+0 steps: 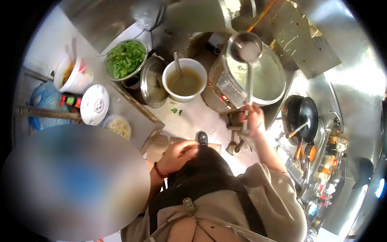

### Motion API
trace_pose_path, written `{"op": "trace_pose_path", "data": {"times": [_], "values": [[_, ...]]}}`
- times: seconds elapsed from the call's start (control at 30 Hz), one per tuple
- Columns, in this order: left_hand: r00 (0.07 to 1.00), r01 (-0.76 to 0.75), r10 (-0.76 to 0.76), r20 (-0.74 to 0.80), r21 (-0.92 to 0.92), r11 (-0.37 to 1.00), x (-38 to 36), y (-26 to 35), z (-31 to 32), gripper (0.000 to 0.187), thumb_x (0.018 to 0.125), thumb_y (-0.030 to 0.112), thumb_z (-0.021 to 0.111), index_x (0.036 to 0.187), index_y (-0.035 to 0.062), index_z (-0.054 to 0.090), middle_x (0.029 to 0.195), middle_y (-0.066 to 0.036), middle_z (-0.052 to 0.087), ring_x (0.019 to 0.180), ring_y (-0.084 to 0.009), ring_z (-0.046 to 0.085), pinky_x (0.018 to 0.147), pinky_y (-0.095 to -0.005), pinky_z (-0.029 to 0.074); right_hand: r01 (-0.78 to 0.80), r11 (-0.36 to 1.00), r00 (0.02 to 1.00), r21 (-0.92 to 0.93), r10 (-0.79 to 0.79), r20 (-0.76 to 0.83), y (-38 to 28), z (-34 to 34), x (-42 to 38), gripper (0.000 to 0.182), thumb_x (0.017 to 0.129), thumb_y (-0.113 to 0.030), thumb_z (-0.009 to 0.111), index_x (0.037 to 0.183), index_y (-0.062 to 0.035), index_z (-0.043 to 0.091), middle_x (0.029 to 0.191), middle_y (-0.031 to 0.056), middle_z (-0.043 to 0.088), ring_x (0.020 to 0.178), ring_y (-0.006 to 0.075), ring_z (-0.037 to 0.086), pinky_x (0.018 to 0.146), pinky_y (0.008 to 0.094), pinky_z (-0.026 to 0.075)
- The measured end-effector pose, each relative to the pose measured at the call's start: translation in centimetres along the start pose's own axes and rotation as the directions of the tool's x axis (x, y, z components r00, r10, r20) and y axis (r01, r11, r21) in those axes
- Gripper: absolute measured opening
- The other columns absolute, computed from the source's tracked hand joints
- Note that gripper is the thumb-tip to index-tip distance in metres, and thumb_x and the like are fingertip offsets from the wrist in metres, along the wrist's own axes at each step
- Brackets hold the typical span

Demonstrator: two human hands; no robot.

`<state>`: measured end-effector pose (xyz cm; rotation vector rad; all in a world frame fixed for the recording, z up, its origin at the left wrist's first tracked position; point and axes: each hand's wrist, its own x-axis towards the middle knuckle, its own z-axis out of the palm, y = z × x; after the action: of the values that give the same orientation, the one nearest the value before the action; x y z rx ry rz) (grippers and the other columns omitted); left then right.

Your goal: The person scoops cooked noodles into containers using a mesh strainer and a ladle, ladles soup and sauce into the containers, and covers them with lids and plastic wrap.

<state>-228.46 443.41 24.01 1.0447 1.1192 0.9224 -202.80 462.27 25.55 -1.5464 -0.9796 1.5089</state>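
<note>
My right hand [254,118] is closed around the long handle of a metal ladle [248,84]. Its bowl, with some pale liquid in it, hangs over the near-left part of a large round pot [271,76] full of whitish liquid. In front of my dark apron [201,169], my left hand [179,156] has its fingers loosely bent, with a gap at the thumb and nothing visible in it. To the left of the pot stands a white bucket [184,97] of cloudy broth, a second handle [177,64] sticking out of it.
A bowl of green leaves [126,59] and a lidded metal pot [154,82] stand left of the bucket. A white plate [94,105] and a bowl of noodles [118,126] rest on the left counter. Black woks [308,119] and seasoning bottles [328,161] line the right.
</note>
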Motion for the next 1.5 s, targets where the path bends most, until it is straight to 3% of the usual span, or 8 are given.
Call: {"op": "trace_pose_path", "data": {"times": [0.27, 0.5, 0.6, 0.63, 0.7, 0.87, 1.07, 1.5], "values": [[0.765, 0.379, -0.508, -0.395, -0.362, 0.852, 1.4, -6.6, 3.5, 0.023, 0.095, 0.014, 0.049, 0.112, 0.0006, 0.056, 0.087, -0.007, 0.061, 0.077, -0.016, 0.064, 0.067, -0.0267, 0.054, -0.159, 0.437, 0.987, -0.885, 0.106, -0.125, 4.5, -20.0, 26.3, 0.023, 0.084, -0.015, 0.054, 0.066, 0.0004, 0.054, 0.053, 0.0084, 0.052, 0.045, 0.0165, 0.053, 0.039, 0.0295, 0.041], [0.744, 0.312, -0.529, -0.408, -0.487, 0.816, 4.6, -4.4, 7.9, 0.025, 0.094, 0.018, 0.052, 0.112, 0.0013, 0.056, 0.09, -0.009, 0.063, 0.077, -0.0169, 0.065, 0.067, -0.027, 0.054, -0.161, 0.957, 0.909, -0.24, 0.239, 0.342, 15.2, -26.7, 35.3, 0.02, 0.086, -0.015, 0.051, 0.08, 0.0028, 0.06, 0.06, 0.0055, 0.054, 0.052, 0.0122, 0.053, 0.044, 0.0228, 0.039], [0.744, 0.297, -0.51, -0.431, -0.471, 0.831, 4.3, -4.4, 8.1, 0.027, 0.095, 0.021, 0.053, 0.113, 0.0012, 0.055, 0.09, -0.009, 0.063, 0.077, -0.0162, 0.064, 0.068, -0.0269, 0.054, -0.419, 0.82, 0.865, 0.391, 0.23, 0.446, 10.5, -26.7, 26.4, 0.025, 0.092, -0.016, 0.048, 0.104, 0.0061, 0.052, 0.068, 0.0023, 0.05, 0.053, 0.0092, 0.046, 0.045, 0.0199, 0.036], [0.748, 0.291, -0.502, -0.434, -0.465, 0.836, 4.2, -4.5, 7.9, 0.027, 0.095, 0.021, 0.053, 0.113, 0.0012, 0.055, 0.09, -0.009, 0.063, 0.077, -0.016, 0.064, 0.068, -0.0269, 0.054, -0.779, 0.269, 0.622, 0.566, 0.435, 0.651, 8.6, -27.2, 24.2, 0.03, 0.095, -0.016, 0.047, 0.112, 0.0076, 0.048, 0.071, 0.0015, 0.048, 0.054, 0.0082, 0.043, 0.045, 0.0193, 0.036], [0.759, 0.301, -0.482, -0.437, -0.42, 0.856, 4.1, -4.4, 7.4, 0.028, 0.095, 0.022, 0.052, 0.113, 0.0012, 0.055, 0.089, -0.009, 0.064, 0.077, -0.0152, 0.064, 0.069, -0.0276, 0.054, -0.617, 0.405, 0.752, 0.675, 0.556, 0.353, 6.4, -25.9, 18.9, 0.036, 0.098, -0.018, 0.043, 0.121, 0.0091, 0.04, 0.075, 0.0021, 0.046, 0.054, 0.0073, 0.04, 0.044, 0.0198, 0.035], [0.827, 0.276, -0.415, -0.378, -0.37, 0.887, 3.1, -5.9, 5.3, 0.026, 0.096, 0.02, 0.051, 0.114, 0.001, 0.053, 0.083, -0.007, 0.063, 0.076, -0.0142, 0.063, 0.066, -0.0269, 0.054, -0.202, 0.978, 0.906, -0.055, 0.208, 0.367, 4.1, -25.8, 8.9, 0.032, 0.098, -0.015, 0.041, 0.12, 0.008, 0.043, 0.077, 0.0019, 0.044, 0.053, 0.0058, 0.036, 0.04, 0.0193, 0.032], [0.861, 0.156, -0.319, -0.395, -0.391, 0.907, -2.0, -6.7, 3.1, 0.023, 0.095, 0.015, 0.052, 0.113, 0.0018, 0.056, 0.085, -0.005, 0.062, 0.075, -0.0115, 0.062, 0.066, -0.0251, 0.052, -0.393, 0.891, 0.861, 0.228, 0.269, 0.432, -3.1, -17.7, -1.8, 0.031, 0.096, -0.012, 0.046, 0.123, 0.0046, 0.047, 0.072, -0.002, 0.041, 0.044, 0.0013, 0.03, 0.033, 0.0169, 0.022], [0.589, -0.049, -0.418, -0.692, -0.547, 0.836, -24.8, -12.4, 1.9, 0.026, 0.094, 0.014, 0.052, 0.116, -0.0002, 0.054, 0.09, -0.01, 0.063, 0.079, -0.017, 0.065, 0.072, -0.0305, 0.057, -0.744, 0.645, 0.163, -0.176, 0.43, 0.888, -1.6, 10.2, -12.3, 0.038, 0.1, -0.014, 0.037, 0.131, 0.0061, 0.029, 0.081, 0.004, 0.039, 0.051, 0.0058, 0.039, 0.038, 0.0188, 0.033]]}}
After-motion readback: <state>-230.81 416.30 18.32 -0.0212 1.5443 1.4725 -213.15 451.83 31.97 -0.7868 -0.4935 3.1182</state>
